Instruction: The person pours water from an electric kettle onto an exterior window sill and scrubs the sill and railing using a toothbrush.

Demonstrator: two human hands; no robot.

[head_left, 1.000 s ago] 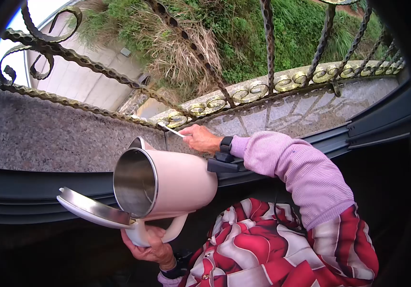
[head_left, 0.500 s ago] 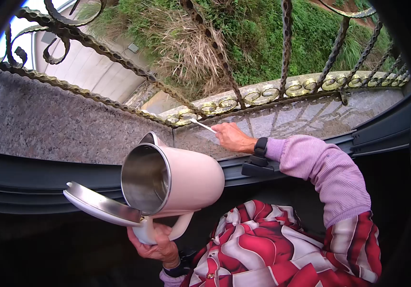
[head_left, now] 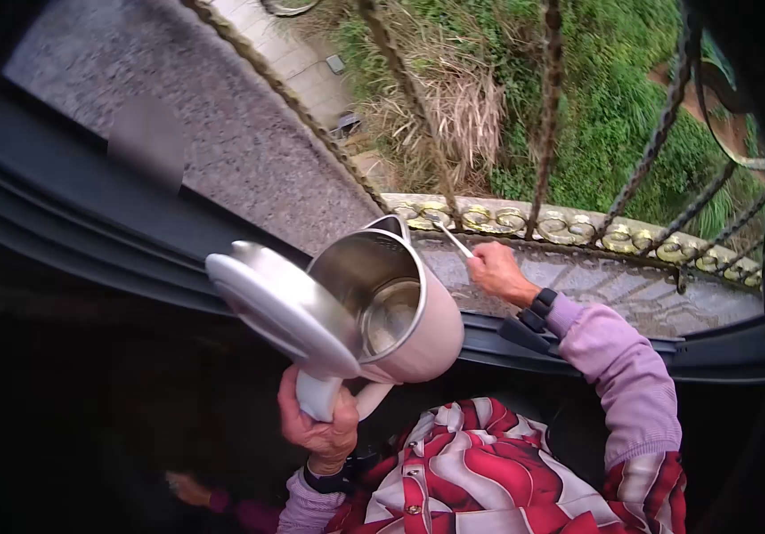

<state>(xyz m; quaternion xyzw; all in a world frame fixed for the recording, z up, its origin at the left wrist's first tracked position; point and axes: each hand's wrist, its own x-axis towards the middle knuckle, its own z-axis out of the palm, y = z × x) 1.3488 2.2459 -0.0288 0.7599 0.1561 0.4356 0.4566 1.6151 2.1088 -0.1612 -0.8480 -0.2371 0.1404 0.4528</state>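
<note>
My left hand (head_left: pixel 322 425) is wrapped round the handle of a pale pink kettle (head_left: pixel 436 325). The kettle is tilted, its lid (head_left: pixel 280 303) hanging open towards the left, and its steel inside shows. A little liquid seems to lie at the bottom. My right hand (head_left: pixel 500 271) pinches a thin white stick-like tool (head_left: pixel 456 241), probably a small brush. The tool's far end is at the yellowish scrollwork (head_left: pixel 498 218) along the foot of the metal railing (head_left: pixel 550 116). Its tip is too small to make out clearly.
A speckled stone ledge (head_left: pixel 249 151) runs inside the railing, with wet-looking patches at the right. Dark window track (head_left: pixel 89 205) borders it. Grass and bushes (head_left: pixel 614 133) lie beyond the bars. Another person's hand (head_left: pixel 188 489) shows at the lower left.
The view has turned. My right hand has moved to the right along the scrollwork with the white tool. The kettle is now more upright, its inner bottom showing. Another hand has appeared at lower left.
</note>
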